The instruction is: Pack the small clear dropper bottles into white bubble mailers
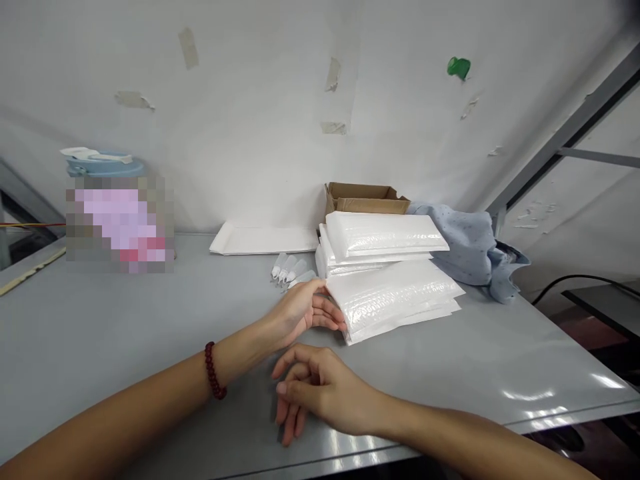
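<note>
White padded bubble envelopes [400, 293] lie stacked at the centre right of the grey table. My left hand [305, 310], below a dark red bead bracelet [214, 371], touches the left edge of the front envelopes, its fingers apart and its thumb at their upper corner. Nearer the table's front edge, my right hand [325, 393] hangs with loosely curled, parted fingers and nothing in them. Several small clear packets with white tips [290, 269] lie just behind my left hand. A flat white envelope [270, 241] rests along the wall.
An open cardboard box [370, 198] stands behind the stack. Light blue cloth [463, 243] is bunched to its right. At the far left are a blue container [105, 165] and a blurred pink item [120, 223]. A metal frame [565, 143] rises on the right.
</note>
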Motion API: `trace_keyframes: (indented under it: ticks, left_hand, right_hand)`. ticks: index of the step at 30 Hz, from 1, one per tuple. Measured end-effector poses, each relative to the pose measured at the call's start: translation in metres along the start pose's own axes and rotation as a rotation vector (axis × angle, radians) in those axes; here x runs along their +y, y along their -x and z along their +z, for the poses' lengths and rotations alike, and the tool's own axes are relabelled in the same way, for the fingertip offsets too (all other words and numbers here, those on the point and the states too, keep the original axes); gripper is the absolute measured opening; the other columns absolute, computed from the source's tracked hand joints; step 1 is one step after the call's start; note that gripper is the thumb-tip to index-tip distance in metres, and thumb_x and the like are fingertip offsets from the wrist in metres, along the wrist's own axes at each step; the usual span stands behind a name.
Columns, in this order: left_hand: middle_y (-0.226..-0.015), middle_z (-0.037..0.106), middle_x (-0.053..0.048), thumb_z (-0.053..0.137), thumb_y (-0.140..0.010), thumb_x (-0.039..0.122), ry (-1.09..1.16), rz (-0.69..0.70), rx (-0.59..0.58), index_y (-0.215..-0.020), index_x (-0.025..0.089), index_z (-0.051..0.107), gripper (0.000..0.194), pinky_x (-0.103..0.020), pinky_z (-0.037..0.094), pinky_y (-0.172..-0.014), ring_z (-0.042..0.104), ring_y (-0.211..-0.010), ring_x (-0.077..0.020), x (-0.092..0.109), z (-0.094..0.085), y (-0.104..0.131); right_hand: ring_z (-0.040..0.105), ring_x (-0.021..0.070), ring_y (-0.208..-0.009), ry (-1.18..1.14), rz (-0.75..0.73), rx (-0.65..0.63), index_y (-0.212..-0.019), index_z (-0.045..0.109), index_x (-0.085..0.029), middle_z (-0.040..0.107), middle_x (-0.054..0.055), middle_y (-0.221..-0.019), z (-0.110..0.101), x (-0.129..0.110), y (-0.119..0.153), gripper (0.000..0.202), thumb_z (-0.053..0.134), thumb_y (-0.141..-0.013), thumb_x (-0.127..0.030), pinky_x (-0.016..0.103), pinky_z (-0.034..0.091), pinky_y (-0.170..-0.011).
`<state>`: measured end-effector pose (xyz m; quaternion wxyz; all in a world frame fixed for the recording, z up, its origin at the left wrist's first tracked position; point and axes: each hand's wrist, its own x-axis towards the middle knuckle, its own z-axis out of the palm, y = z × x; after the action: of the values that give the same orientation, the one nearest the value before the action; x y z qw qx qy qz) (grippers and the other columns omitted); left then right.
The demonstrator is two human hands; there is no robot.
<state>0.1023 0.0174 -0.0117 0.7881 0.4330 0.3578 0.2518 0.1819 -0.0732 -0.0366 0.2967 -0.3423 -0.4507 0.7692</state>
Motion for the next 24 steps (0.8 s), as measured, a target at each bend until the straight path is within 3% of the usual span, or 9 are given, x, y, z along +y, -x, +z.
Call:
trace_keyframes:
  ticks: [3,5,7,9,12,15,21,24]
  left_hand:
    - [-0.061,0.066,-0.009,0.03,-0.09,0.04,-0.264,0.104,0.11,-0.085,0.011,0.057,0.04,-0.027,0.049,-0.05,0.065,-0.052,-0.0186,0.014,-0.018,0.003]
    - [-0.061,0.065,-0.008,0.03,-0.089,0.039,-0.672,0.28,0.293,-0.084,0.012,0.056,0.038,-0.028,0.048,-0.049,0.062,-0.05,-0.0178,0.027,-0.041,0.005]
    - [-0.067,0.066,-0.006,0.032,-0.088,0.032,-1.295,0.574,0.517,-0.085,0.015,0.058,0.031,-0.028,0.048,-0.058,0.062,-0.057,-0.0165,0.041,-0.071,0.006]
    - [-0.071,0.065,-0.009,0.036,-0.084,0.027,-1.463,0.618,0.618,-0.083,0.014,0.059,0.027,-0.035,0.047,-0.069,0.062,-0.07,-0.0232,0.052,-0.103,0.007]
    - [-0.087,0.064,-0.013,0.041,-0.081,0.029,-1.615,0.644,0.583,-0.084,0.014,0.061,0.025,-0.04,0.043,-0.082,0.057,-0.092,-0.0283,0.061,-0.143,0.004]
    - [-0.093,0.062,-0.015,0.042,-0.082,0.031,-1.705,0.651,0.558,-0.09,0.012,0.061,0.028,-0.042,0.042,-0.085,0.052,-0.099,-0.0294,0.063,-0.167,-0.002]
    - [-0.092,0.062,-0.012,0.044,-0.084,0.036,-1.785,0.663,0.509,-0.088,0.014,0.063,0.028,-0.038,0.043,-0.084,0.053,-0.094,-0.0264,0.062,-0.181,-0.012]
    - [-0.09,0.063,-0.011,0.045,-0.085,0.035,-1.804,0.663,0.467,-0.086,0.015,0.063,0.028,-0.036,0.043,-0.082,0.054,-0.093,-0.0254,0.06,-0.182,-0.015]
  right_hand:
    - [0.057,0.0077,-0.04,0.021,-0.02,0.028,-0.082,0.051,-0.014,0.06,-0.003,-0.056,0.001,-0.003,0.001,0.042,0.067,-0.069,-0.05,0.017,0.044,-0.041]
    - [0.056,0.0071,-0.04,0.043,-0.017,0.036,-0.079,0.052,-0.013,0.059,-0.003,-0.056,0.001,-0.005,0.001,0.041,0.067,-0.069,-0.051,0.017,0.043,-0.041]
    - [0.056,0.0066,-0.04,0.066,-0.014,0.034,-0.076,0.053,-0.013,0.059,-0.002,-0.055,0.002,-0.007,0.002,0.04,0.067,-0.07,-0.05,0.016,0.042,-0.04]
    - [0.055,0.0065,-0.039,0.082,-0.015,0.028,-0.075,0.053,-0.013,0.059,-0.002,-0.055,0.002,-0.007,0.002,0.04,0.067,-0.07,-0.05,0.016,0.042,-0.04]
    - [0.055,0.0066,-0.04,0.102,-0.017,0.021,-0.074,0.053,-0.013,0.058,-0.002,-0.055,0.002,-0.006,0.001,0.041,0.067,-0.069,-0.051,0.016,0.042,-0.04]
    - [0.055,0.0067,-0.04,0.114,-0.019,0.01,-0.074,0.053,-0.013,0.058,-0.002,-0.056,0.001,-0.007,-0.001,0.042,0.066,-0.068,-0.052,0.017,0.042,-0.04]
    - [0.054,0.0073,-0.041,0.132,-0.013,0.009,-0.074,0.052,-0.013,0.057,-0.002,-0.056,0.001,-0.007,-0.003,0.042,0.066,-0.069,-0.052,0.018,0.041,-0.04]
    - [0.058,0.0095,-0.051,0.186,-0.066,0.059,-0.084,0.053,-0.014,0.06,0.001,-0.067,0.0,-0.009,-0.001,0.036,0.065,-0.073,-0.046,0.019,0.043,-0.045]
